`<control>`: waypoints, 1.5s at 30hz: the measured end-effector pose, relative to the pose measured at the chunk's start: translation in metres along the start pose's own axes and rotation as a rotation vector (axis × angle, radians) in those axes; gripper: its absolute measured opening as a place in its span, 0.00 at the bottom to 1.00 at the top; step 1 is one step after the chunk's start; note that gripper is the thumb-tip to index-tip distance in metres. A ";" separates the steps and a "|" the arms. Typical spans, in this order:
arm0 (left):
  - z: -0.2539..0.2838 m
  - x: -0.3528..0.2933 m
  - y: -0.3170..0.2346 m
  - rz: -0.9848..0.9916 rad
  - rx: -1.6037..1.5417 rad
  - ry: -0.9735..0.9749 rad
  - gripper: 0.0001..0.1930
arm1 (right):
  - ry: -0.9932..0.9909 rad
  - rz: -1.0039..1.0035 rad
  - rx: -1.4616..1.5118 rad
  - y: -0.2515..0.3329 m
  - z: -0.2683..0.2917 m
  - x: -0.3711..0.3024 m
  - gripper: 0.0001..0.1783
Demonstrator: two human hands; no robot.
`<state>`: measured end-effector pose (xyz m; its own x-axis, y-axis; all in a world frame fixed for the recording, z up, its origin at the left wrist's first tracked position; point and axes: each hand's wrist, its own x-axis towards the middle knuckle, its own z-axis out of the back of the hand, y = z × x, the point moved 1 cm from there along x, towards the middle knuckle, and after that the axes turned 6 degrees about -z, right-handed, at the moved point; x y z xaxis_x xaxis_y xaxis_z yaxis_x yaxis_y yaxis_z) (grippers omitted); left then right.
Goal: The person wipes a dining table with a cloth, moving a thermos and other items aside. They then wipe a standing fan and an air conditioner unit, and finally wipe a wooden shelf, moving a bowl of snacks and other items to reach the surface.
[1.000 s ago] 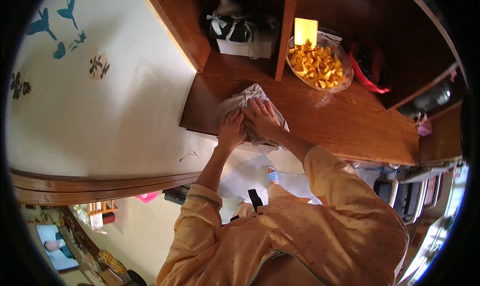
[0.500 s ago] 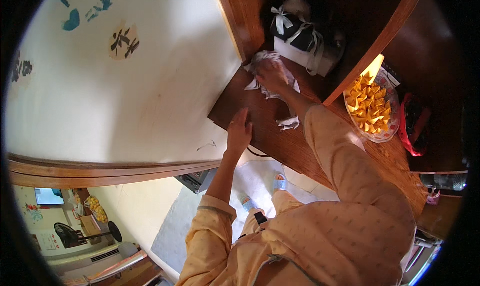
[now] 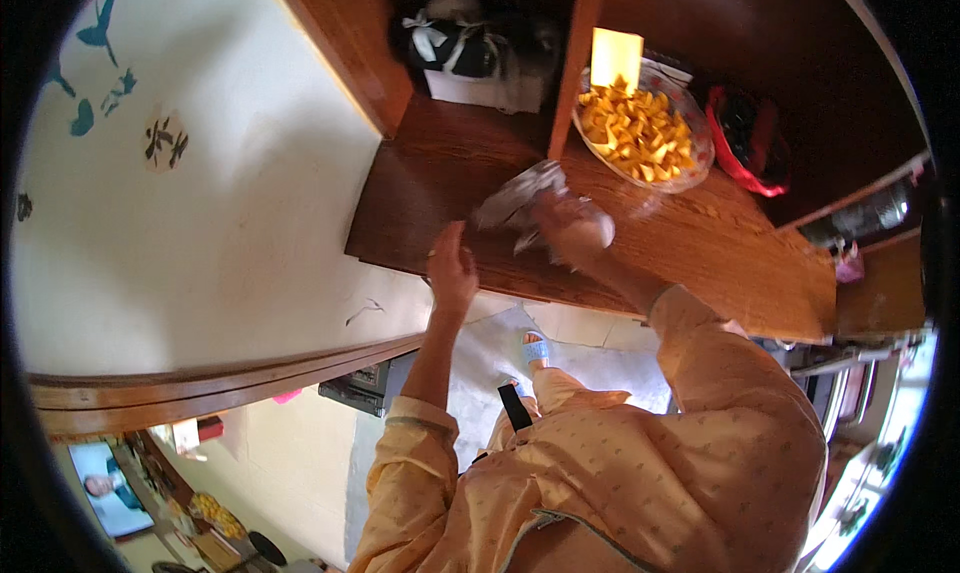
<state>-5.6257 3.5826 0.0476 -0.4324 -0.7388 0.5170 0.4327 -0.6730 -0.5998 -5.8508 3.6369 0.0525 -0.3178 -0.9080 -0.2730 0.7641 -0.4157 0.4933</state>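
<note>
My right hand (image 3: 570,225) is closed over a crumpled whitish cloth (image 3: 522,195), pressing it against the brown wooden cabinet top (image 3: 430,188). Motion blurs both hand and cloth. To the left, my left hand (image 3: 453,270) hovers at the front edge of the wood. Its fingers are stretched out and lightly bent, and nothing shows in them.
A glass bowl of folded yellow paper pieces (image 3: 640,138) stands behind my right hand, with a red basket (image 3: 745,143) beside it. A white box with dark cloth and ribbons (image 3: 480,88) sits in the left compartment. An upright divider (image 3: 578,63) separates the compartments.
My right hand has drawn the cloth from the back left corner toward the front and right. The view has turned rightward. My left hand stays near the front edge.
</note>
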 end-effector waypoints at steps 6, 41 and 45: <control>-0.041 -0.005 -0.063 -0.229 -0.123 0.264 0.21 | -0.579 0.129 -0.369 -0.045 0.011 0.009 0.18; -0.376 -0.016 -0.417 -0.593 -0.309 0.583 0.16 | -0.705 -0.039 -0.415 -0.460 0.187 -0.236 0.16; -0.403 -0.018 -0.440 -0.559 -0.296 0.704 0.20 | -0.775 -0.228 -0.420 -0.494 0.206 -0.221 0.14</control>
<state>-6.1269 3.9062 0.0562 -0.9362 -0.0559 0.3470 -0.1579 -0.8152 -0.5573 -6.2740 4.0320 0.0395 -0.6587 -0.6499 0.3792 0.7299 -0.6743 0.1123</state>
